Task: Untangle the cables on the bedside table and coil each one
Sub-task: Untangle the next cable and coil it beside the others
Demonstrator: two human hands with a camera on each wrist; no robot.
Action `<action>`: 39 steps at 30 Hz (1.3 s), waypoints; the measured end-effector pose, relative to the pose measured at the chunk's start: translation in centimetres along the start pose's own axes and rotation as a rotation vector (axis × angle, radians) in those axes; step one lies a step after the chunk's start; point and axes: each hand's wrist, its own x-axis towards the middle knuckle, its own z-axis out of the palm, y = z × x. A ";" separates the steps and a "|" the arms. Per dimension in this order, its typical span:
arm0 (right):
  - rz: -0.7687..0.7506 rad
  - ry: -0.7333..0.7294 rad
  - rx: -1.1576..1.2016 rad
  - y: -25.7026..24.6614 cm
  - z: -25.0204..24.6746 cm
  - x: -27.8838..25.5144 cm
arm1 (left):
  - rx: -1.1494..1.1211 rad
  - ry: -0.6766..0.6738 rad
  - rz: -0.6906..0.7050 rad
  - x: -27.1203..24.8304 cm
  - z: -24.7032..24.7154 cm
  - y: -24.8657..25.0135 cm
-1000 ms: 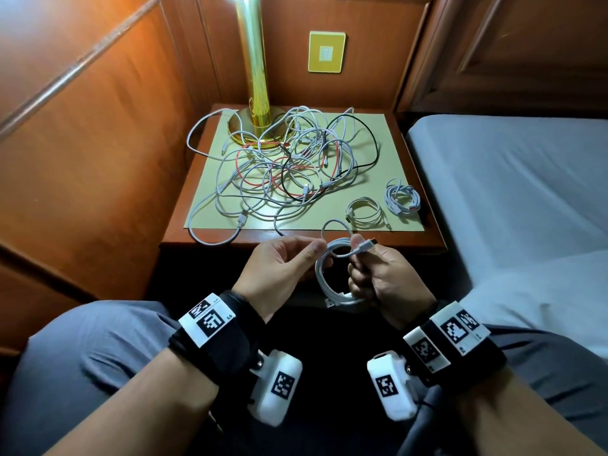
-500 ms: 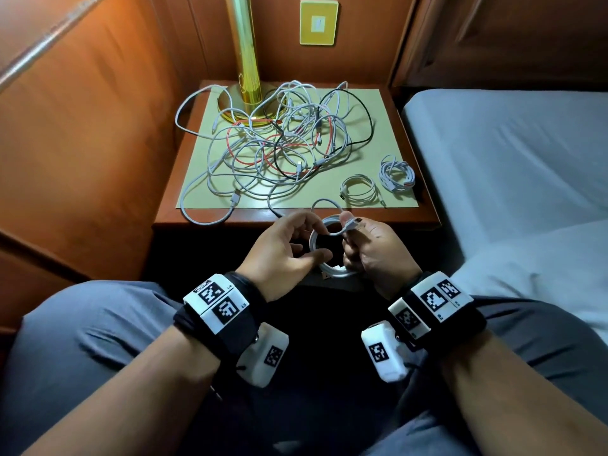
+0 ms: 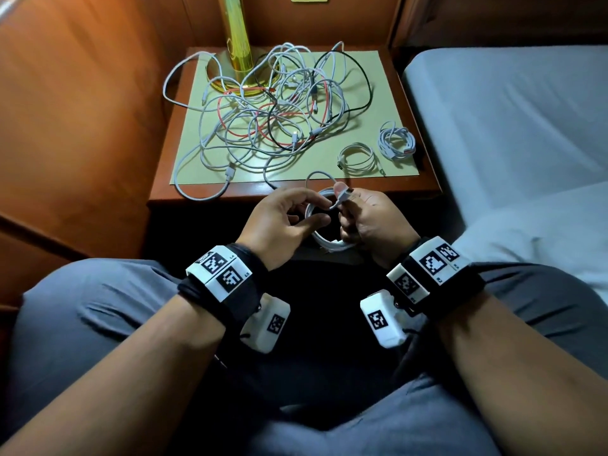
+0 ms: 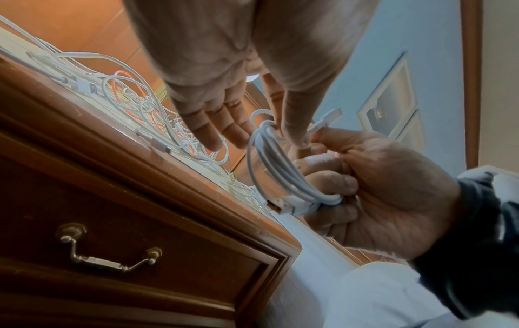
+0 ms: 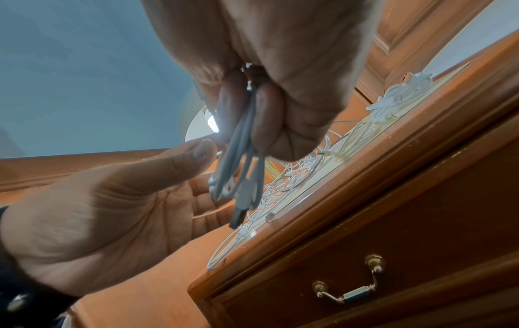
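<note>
From the head view, the right hand (image 3: 371, 218) grips a white coiled cable (image 3: 324, 240) just in front of the counter (image 3: 171, 179), where the cable tangle (image 3: 276, 116) lies. The left wrist view shows the left hand (image 4: 224, 88) spread, its fingers straight, thumb touching the coil. In the right wrist view the right hand's curled fingers (image 5: 266, 115) clamp the coil's strands.

Bedside table (image 3: 164, 189) under mat (image 3: 388, 93), tangled cables (image 3: 273, 120), lamp (image 3: 235, 44).

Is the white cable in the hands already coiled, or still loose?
Mostly coiled: the right hand grips several stacked loops of the cable, while one short end with its plug still sticks out.
</note>
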 end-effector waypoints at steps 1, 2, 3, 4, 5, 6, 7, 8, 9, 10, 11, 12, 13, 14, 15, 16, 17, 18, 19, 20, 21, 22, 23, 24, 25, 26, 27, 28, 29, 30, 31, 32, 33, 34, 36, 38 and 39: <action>-0.001 0.004 -0.002 0.0 0.0 0.0 | 0.004 -0.004 -0.006 0.0 0.0 0.0; -0.004 0.008 -0.015 0.0 0.0 0.0 | 0.010 -0.014 -0.008 0.1 -0.1 0.0; -0.006 0.011 -0.035 0.1 -0.1 0.0 | 0.018 -0.026 -0.003 0.0 -0.2 0.0; -0.008 0.011 -0.049 0.1 -0.1 0.0 | 0.036 -0.034 0.012 0.0 -0.2 -0.1; -0.007 0.012 -0.051 0.1 -0.1 0.0 | 0.065 -0.039 0.036 0.0 -0.2 0.0; -0.005 0.016 -0.035 0.2 -0.1 0.1 | 0.092 -0.043 0.053 0.0 -0.2 -0.2; -0.004 0.022 -0.010 0.2 -0.1 0.2 | 0.103 -0.050 0.063 0.0 -0.1 -0.1; -0.008 0.028 0.008 0.2 -0.1 0.2 | 0.094 -0.054 0.064 -0.1 0.0 0.0; -0.018 0.040 0.004 0.1 -0.2 0.3 | 0.056 -0.057 0.061 -0.1 0.2 0.3; -0.031 0.057 -0.014 0.0 -0.4 0.4 | -0.011 -0.047 0.054 -0.1 0.4 0.6; -0.040 0.080 -0.035 -0.1 -0.7 0.6 | -0.101 -0.030 0.031 0.0 0.5 1.0; -0.041 0.113 -0.041 -0.2 -1.0 0.7 | -0.211 -0.011 0.008 0.1 0.5 1.2; -0.040 0.152 -0.034 -0.4 -1.5 0.8 | -0.342 0.007 -0.032 0.2 0.3 1.4; -0.042 0.189 -0.025 -0.6 -2.0 0.9 | -0.487 0.027 -0.089 0.4 0.0 1.4; -0.047 0.213 -0.024 -0.8 -2.4 1.1 | -0.623 0.033 -0.138 0.5 -0.5 1.6; -0.058 0.219 -0.032 -1.1 -2.7 1.3 | -0.741 0.032 -0.165 0.7 -1.1 1.6; -0.073 0.208 -0.041 -1.3 -2.8 1.4 | -0.827 0.028 -0.178 0.7 -1.7 1.9; -0.090 0.190 -0.049 -1.6 -2.9 1.4 | -0.892 0.031 -0.187 0.9 -2.3 1.9; -0.105 0.169 -0.054 -1.7 -2.8 1.5 | -0.930 0.041 -0.201 1.1 -2.7 2.1; -0.117 0.146 -0.059 -1.7 -2.7 1.5 | -0.950 0.066 -0.227 1.2 -3.1 2.1; -0.130 0.122 -0.068 -1.6 -2.6 1.5 | -0.950 0.095 -0.257 1.4 -3.2 2.2; -0.146 0.094 -0.078 -1.3 -2.5 1.5 | -0.935 0.123 -0.292 1.4 -3.3 2.1; -0.163 0.061 -0.083 -1.0 -2.3 1.4 | -0.905 0.155 -0.331 1.5 -3.3 1.8; -0.179 0.026 -0.081 -0.7 -2.2 1.4 | -0.876 0.186 -0.368 1.5 -3.2 1.5; -0.188 -0.013 -0.071 -0.5 -2.0 1.2 | -0.857 0.217 -0.402 1.5 -3.1 1.1; -0.192 -0.054 -0.055 -0.4 -1.7 1.0 | -0.847 0.251 -0.428 1.4 -3.0 0.7; -0.195 -0.094 -0.037 -0.4 -1.4 0.7 | -0.832 0.288 -0.448 1.3 -2.7 0.5; -0.197 -0.126 -0.022 -0.4 -1.2 0.4 | -0.807 0.318 -0.458 1.3 -2.5 0.3; -0.199 -0.150 -0.009 -0.5 -0.9 0.1 | -0.770 0.328 -0.455 1.2 -2.3 0.3; -0.199 -0.169 0.007 -0.7 -0.8 -0.1 | -0.720 0.317 -0.442 1.1 -2.1 0.3; -0.198 -0.182 0.027 -0.8 -0.6 -0.2 | -0.673 0.298 -0.427 0.8 -1.8 0.4; -0.200 -0.187 0.048 -0.9 -0.6 -0.3 | -0.636 0.281 -0.414 0.6 -1.5 0.4; -0.202 -0.181 0.066 -0.9 -0.5 -0.3 | -0.609 0.269 -0.403 0.5 -1.1 0.4; -0.202 -0.159 0.078 -0.9 -0.4 -0.4 | -0.578 0.261 -0.385 0.4 -0.7 0.3; -0.193 -0.085 0.089 -0.8 -0.3 -0.2 | -0.526 0.263 -0.345 0.2 -0.2 0.4; -0.184 -0.006 0.105 -0.8 -0.3 -0.1 | -0.544 0.261 -0.335 0.1 0.1 1.0; -0.183 0.026 0.117 -0.7 -0.3 0.0 | -0.590 0.248 -0.350 0.2 0.0 1.4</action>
